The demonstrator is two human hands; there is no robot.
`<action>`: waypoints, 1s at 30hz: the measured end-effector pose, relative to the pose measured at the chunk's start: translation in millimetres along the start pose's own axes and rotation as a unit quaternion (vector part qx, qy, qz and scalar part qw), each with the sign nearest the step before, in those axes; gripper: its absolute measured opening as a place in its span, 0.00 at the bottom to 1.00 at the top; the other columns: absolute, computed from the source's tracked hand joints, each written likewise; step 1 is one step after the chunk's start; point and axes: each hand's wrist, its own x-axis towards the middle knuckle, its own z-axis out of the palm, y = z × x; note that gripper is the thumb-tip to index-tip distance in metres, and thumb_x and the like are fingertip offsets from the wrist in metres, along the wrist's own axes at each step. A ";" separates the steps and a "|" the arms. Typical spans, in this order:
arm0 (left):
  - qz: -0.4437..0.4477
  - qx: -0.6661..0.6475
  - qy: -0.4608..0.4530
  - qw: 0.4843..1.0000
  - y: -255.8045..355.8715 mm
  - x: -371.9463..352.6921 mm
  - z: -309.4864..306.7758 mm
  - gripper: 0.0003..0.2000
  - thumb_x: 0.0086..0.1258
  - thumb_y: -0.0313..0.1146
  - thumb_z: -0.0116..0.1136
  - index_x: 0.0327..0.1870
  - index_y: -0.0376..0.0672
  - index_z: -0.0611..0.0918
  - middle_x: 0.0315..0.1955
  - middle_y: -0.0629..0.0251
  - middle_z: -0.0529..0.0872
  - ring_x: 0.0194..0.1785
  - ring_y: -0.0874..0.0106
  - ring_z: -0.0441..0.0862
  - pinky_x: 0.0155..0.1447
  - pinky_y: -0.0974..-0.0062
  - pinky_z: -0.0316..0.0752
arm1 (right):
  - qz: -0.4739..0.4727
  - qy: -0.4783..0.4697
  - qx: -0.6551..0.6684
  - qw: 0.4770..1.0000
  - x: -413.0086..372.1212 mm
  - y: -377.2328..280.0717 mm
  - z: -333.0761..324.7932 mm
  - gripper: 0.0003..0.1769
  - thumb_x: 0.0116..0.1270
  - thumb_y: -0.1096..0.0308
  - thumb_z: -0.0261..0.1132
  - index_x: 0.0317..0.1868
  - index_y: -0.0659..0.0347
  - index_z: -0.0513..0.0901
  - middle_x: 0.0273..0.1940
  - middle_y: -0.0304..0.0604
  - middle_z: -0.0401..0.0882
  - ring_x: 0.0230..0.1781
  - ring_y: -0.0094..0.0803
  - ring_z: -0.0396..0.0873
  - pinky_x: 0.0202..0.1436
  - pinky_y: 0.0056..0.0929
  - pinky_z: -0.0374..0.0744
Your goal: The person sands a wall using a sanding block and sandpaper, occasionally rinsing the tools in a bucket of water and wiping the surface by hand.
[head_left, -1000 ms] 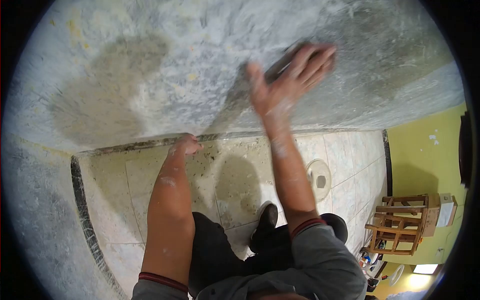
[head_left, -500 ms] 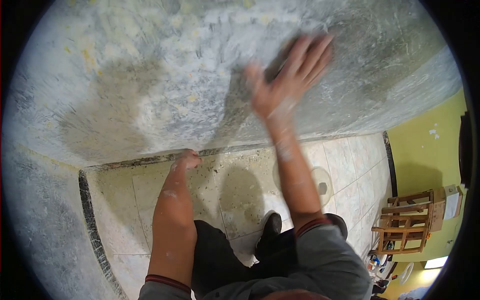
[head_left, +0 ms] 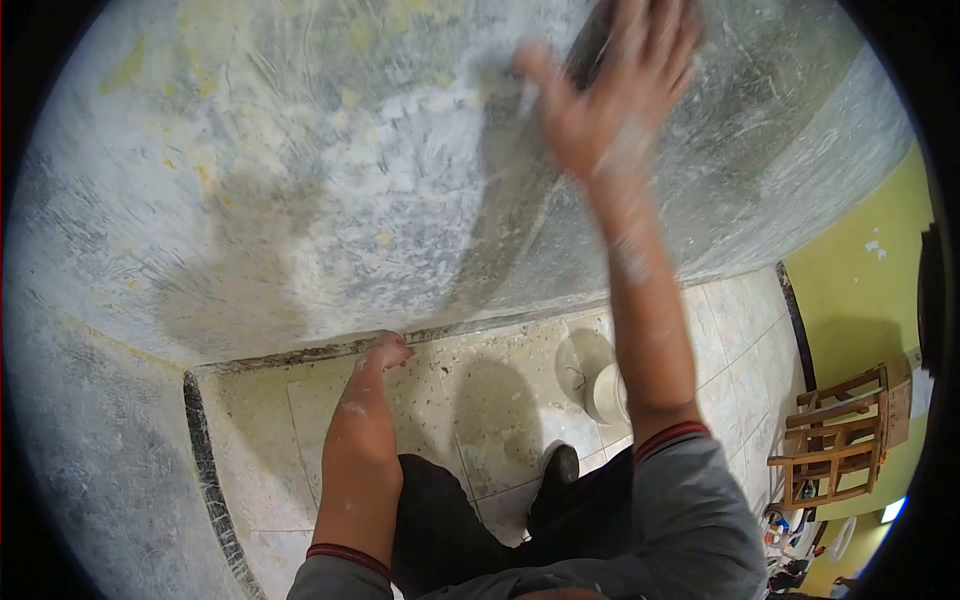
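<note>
Higher up against the grey, patchy plastered wall (head_left: 380, 180), my right hand (head_left: 625, 95) is spread, fingers apart and slightly blurred; a dark shape, shadow or object, shows beside its thumb and I cannot make out which. White residue marks its wrist. My left hand (head_left: 388, 350) is low, near the wall's bottom edge above the floor. Its fingers are curled, and what they hold, if anything, is too small to tell. The forearm below it has whitish smears.
Beneath me is a speckled tiled floor (head_left: 330, 420) with a dark border strip (head_left: 205, 460) at left. A white bucket (head_left: 606, 395) stands beside my right forearm. Wooden furniture (head_left: 835, 440) and a cardboard box (head_left: 897, 405) are by the green wall (head_left: 860, 260) at right.
My right hand has moved up and to the right along the wall. The view has shifted somewhat, and more of the white bucket shows. My left hand stays near the wall's bottom edge.
</note>
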 end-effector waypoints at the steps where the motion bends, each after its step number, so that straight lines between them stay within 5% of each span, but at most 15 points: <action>1: 0.014 -0.009 -0.025 1.000 -1.4 10.9 3.2 0.21 0.66 0.46 0.64 0.54 0.43 0.82 0.39 0.67 0.90 0.41 0.72 0.85 0.42 0.69 0.77 | 0.027 -0.041 0.031 0.998 -39.3 -19.4 4.4 0.59 0.59 0.21 0.53 0.80 0.50 0.48 0.79 0.63 0.36 0.80 0.63 0.34 0.74 0.75 0.35; 4: 0.032 -0.017 -0.029 0.999 4.0 7.7 -1.4 0.24 0.67 0.46 0.64 0.61 0.45 0.79 0.39 0.69 0.89 0.39 0.75 0.83 0.34 0.69 0.75 | -0.002 -0.291 0.031 0.956 -195.6 -53.9 3.3 0.58 0.60 0.18 0.44 0.80 0.47 0.49 0.80 0.57 0.36 0.81 0.57 0.32 0.74 0.72 0.26; 7: 0.026 -0.014 -0.018 0.999 -1.6 14.9 -3.2 0.24 0.67 0.46 0.65 0.62 0.46 0.79 0.37 0.69 0.89 0.35 0.76 0.82 0.31 0.69 0.74 | -0.158 -0.250 -0.079 0.952 -162.6 -29.1 -4.1 0.57 0.59 0.17 0.44 0.80 0.45 0.49 0.81 0.49 0.38 0.82 0.49 0.34 0.75 0.69 0.25; 8: 0.024 -0.008 -0.025 0.999 -5.5 18.1 -1.1 0.25 0.67 0.46 0.65 0.63 0.47 0.79 0.36 0.69 0.89 0.34 0.76 0.81 0.30 0.69 0.73 | -0.139 -0.234 -0.052 0.961 -122.6 -24.2 -8.0 0.56 0.59 0.17 0.45 0.80 0.42 0.49 0.81 0.43 0.40 0.82 0.45 0.36 0.76 0.67 0.26; 10: 0.024 -0.006 -0.026 0.999 -7.6 16.5 -1.0 0.25 0.67 0.47 0.65 0.62 0.46 0.79 0.36 0.69 0.89 0.33 0.76 0.80 0.30 0.70 0.73 | -0.072 -0.188 -0.056 0.978 -37.2 -17.1 -19.7 0.57 0.59 0.18 0.46 0.80 0.44 0.49 0.81 0.48 0.39 0.82 0.51 0.36 0.77 0.67 0.29; 12: 0.026 0.000 -0.025 0.999 -7.8 15.3 -2.0 0.25 0.67 0.47 0.65 0.62 0.46 0.79 0.36 0.69 0.89 0.32 0.76 0.80 0.30 0.70 0.72 | 0.021 -0.119 -0.030 0.992 26.8 -19.1 -39.6 0.45 0.73 0.34 0.47 0.79 0.54 0.53 0.80 0.54 0.43 0.80 0.56 0.42 0.80 0.55 0.42; 13: 0.018 0.005 -0.025 1.000 -5.9 16.5 -3.0 0.25 0.67 0.47 0.65 0.62 0.47 0.79 0.36 0.69 0.89 0.32 0.76 0.80 0.30 0.70 0.72 | 0.024 -0.116 -0.035 0.992 19.5 -18.2 -32.4 0.45 0.73 0.34 0.47 0.79 0.54 0.53 0.80 0.54 0.43 0.80 0.56 0.42 0.80 0.55 0.42; 15: 0.017 0.010 -0.027 0.999 -0.5 16.7 2.1 0.25 0.67 0.47 0.65 0.62 0.47 0.79 0.36 0.69 0.89 0.33 0.76 0.80 0.31 0.70 0.72 | 0.084 -0.034 0.037 0.995 -25.0 -16.8 -3.7 0.58 0.59 0.18 0.49 0.80 0.46 0.51 0.81 0.52 0.38 0.81 0.58 0.36 0.77 0.68 0.30; 16: 0.016 -0.009 -0.013 1.000 0.7 13.8 4.0 0.24 0.66 0.47 0.65 0.59 0.45 0.81 0.38 0.67 0.89 0.38 0.73 0.83 0.40 0.69 0.75 | 0.080 -0.055 0.049 0.994 -69.3 -30.3 2.3 0.58 0.60 0.20 0.51 0.78 0.56 0.58 0.77 0.65 0.47 0.78 0.66 0.44 0.73 0.75 0.34; 18: 0.018 -0.029 0.007 0.999 3.2 7.1 4.0 0.23 0.65 0.47 0.65 0.56 0.42 0.83 0.41 0.64 0.90 0.43 0.70 0.85 0.49 0.68 0.78 | 0.041 -0.305 0.014 0.951 -174.9 -51.5 1.1 0.57 0.59 0.18 0.49 0.79 0.46 0.55 0.81 0.53 0.40 0.80 0.58 0.37 0.76 0.70 0.30; 20: 0.024 -0.037 0.026 0.999 2.0 -1.5 6.3 0.21 0.65 0.49 0.64 0.52 0.43 0.85 0.40 0.64 0.90 0.42 0.70 0.85 0.49 0.68 0.78 | -0.140 -0.282 -0.030 0.949 -217.0 -26.0 -2.8 0.54 0.60 0.18 0.44 0.78 0.42 0.56 0.81 0.45 0.43 0.82 0.47 0.39 0.75 0.71 0.27; 23: 0.034 0.007 -0.011 0.999 1.6 -2.4 -2.0 0.20 0.65 0.51 0.64 0.47 0.44 0.86 0.38 0.63 0.90 0.42 0.68 0.85 0.49 0.68 0.77 | -0.225 -0.305 -0.029 0.925 -104.1 13.0 -21.3 0.47 0.64 0.21 0.43 0.77 0.38 0.57 0.80 0.33 0.50 0.81 0.35 0.45 0.78 0.63 0.27; 24: 0.031 0.006 -0.014 0.999 -0.2 0.8 -1.2 0.20 0.65 0.51 0.64 0.47 0.44 0.86 0.38 0.63 0.90 0.42 0.68 0.85 0.49 0.68 0.77 | -0.209 -0.206 -0.028 0.956 -67.6 30.1 -14.6 0.45 0.64 0.21 0.42 0.75 0.36 0.64 0.80 0.33 0.48 0.80 0.32 0.48 0.78 0.64 0.30; 26: 0.031 0.030 0.002 0.999 -5.2 7.8 -1.2 0.19 0.65 0.50 0.63 0.46 0.44 0.87 0.37 0.61 0.90 0.42 0.67 0.85 0.49 0.67 0.77 | -0.132 -0.062 -0.010 0.989 28.2 55.0 -19.7 0.53 0.59 0.19 0.49 0.77 0.42 0.59 0.80 0.45 0.47 0.81 0.45 0.40 0.80 0.56 0.32; 30: 0.019 0.041 -0.005 0.999 5.2 10.4 0.2 0.19 0.65 0.50 0.63 0.46 0.44 0.87 0.37 0.61 0.90 0.43 0.67 0.85 0.50 0.67 0.77 | -0.067 -0.007 0.045 0.997 22.4 50.8 -23.7 0.50 0.59 0.19 0.51 0.73 0.42 0.67 0.79 0.49 0.51 0.80 0.40 0.47 0.78 0.64 0.33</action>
